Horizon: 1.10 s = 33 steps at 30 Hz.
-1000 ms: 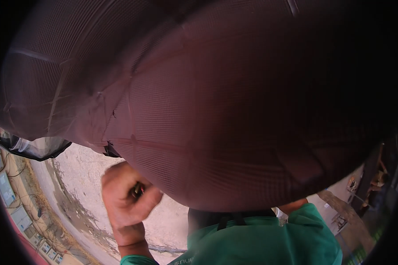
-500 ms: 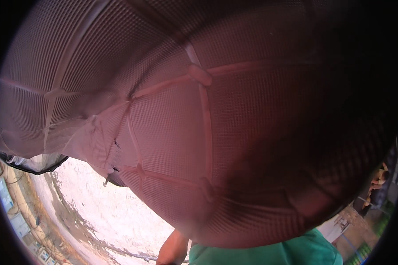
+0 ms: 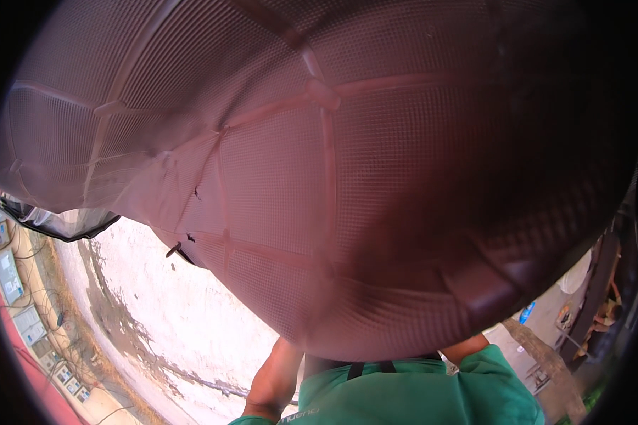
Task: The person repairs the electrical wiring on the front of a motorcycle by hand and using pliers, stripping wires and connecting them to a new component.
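A large brownish-pink sheet (image 3: 276,177), with a fine ribbed texture and raised grid lines, fills most of the view close up. Small dark marks or tears show near its lower left edge, beside a thin dark piece (image 3: 174,249). My left forearm (image 3: 273,375) rises from the bottom and passes behind the sheet. Only a short stretch of my right forearm (image 3: 466,349) shows beyond the green sleeve (image 3: 489,372). Both of my hands are hidden behind the sheet, so what they hold or touch cannot be seen.
A pale surface with worn patches (image 3: 191,312) lies at lower left. Beyond it are grey boxes (image 3: 28,324) with loose cables on a wall. A dark-rimmed clear piece (image 3: 71,227) hangs at the left. A small blue item (image 3: 527,312) lies at the right.
The sheet sits slightly higher in view, baring more of my left forearm and green shirt. My right forearm has come into sight at its lower edge.
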Each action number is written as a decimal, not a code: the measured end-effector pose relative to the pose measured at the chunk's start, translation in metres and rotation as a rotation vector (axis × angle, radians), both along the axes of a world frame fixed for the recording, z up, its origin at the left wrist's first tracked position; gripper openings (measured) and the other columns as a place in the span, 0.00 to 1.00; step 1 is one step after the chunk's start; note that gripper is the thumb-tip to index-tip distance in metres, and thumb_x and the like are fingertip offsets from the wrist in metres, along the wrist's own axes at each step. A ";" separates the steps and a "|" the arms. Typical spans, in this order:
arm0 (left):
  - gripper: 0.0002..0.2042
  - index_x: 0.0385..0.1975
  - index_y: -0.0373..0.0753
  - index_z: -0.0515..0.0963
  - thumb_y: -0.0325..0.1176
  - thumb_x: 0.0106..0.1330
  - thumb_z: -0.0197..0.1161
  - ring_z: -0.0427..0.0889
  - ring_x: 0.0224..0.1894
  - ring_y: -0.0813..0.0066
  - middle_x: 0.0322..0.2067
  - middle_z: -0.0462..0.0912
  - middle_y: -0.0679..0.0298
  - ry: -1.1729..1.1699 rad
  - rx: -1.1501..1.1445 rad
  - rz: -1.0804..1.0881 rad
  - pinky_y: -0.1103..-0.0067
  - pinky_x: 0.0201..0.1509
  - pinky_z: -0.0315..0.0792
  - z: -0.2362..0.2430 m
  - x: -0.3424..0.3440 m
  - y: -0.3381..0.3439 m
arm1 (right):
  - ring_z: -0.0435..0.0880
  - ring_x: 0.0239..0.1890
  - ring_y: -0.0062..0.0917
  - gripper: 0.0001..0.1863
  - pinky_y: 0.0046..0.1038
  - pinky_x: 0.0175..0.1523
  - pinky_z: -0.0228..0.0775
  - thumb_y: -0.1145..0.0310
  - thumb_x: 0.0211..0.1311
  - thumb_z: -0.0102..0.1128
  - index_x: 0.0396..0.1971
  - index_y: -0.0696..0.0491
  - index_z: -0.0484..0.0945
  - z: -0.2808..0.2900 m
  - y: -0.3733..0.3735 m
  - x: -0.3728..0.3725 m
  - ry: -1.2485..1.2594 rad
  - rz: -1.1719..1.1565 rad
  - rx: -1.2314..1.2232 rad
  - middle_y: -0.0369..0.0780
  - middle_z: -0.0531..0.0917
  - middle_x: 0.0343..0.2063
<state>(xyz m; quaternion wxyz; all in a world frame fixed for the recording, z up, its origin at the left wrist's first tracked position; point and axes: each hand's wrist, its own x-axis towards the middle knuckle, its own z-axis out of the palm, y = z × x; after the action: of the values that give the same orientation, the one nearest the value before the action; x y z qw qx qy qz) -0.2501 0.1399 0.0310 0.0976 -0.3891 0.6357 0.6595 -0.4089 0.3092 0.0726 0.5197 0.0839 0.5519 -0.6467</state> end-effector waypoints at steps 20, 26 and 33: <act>0.11 0.37 0.38 0.82 0.39 0.66 0.67 0.78 0.24 0.79 0.26 0.80 0.66 -0.374 0.131 -0.274 0.82 0.17 0.72 0.074 -0.085 0.012 | 0.83 0.53 0.38 0.23 0.35 0.59 0.73 0.64 0.56 0.68 0.52 0.56 0.81 0.044 0.008 -0.037 0.227 0.202 0.130 0.48 0.85 0.48; 0.11 0.37 0.38 0.84 0.40 0.66 0.67 0.76 0.23 0.80 0.24 0.81 0.68 -0.273 0.106 -0.195 0.82 0.20 0.69 0.081 -0.095 0.014 | 0.83 0.52 0.38 0.22 0.35 0.58 0.73 0.65 0.56 0.67 0.52 0.56 0.81 0.041 0.014 -0.038 0.218 0.194 0.085 0.48 0.86 0.48; 0.14 0.36 0.39 0.84 0.44 0.65 0.67 0.76 0.23 0.81 0.26 0.81 0.69 -0.291 0.149 -0.204 0.81 0.22 0.67 0.046 -0.071 0.019 | 0.83 0.51 0.37 0.22 0.35 0.58 0.73 0.65 0.57 0.67 0.51 0.56 0.81 0.036 0.015 -0.048 0.314 0.320 0.158 0.47 0.86 0.47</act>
<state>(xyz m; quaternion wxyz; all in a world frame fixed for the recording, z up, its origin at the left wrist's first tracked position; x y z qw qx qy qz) -0.3215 0.1592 0.0773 0.2833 -0.4056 0.6006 0.6281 -0.4568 0.3238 0.1088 0.5153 -0.0658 0.6812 -0.5159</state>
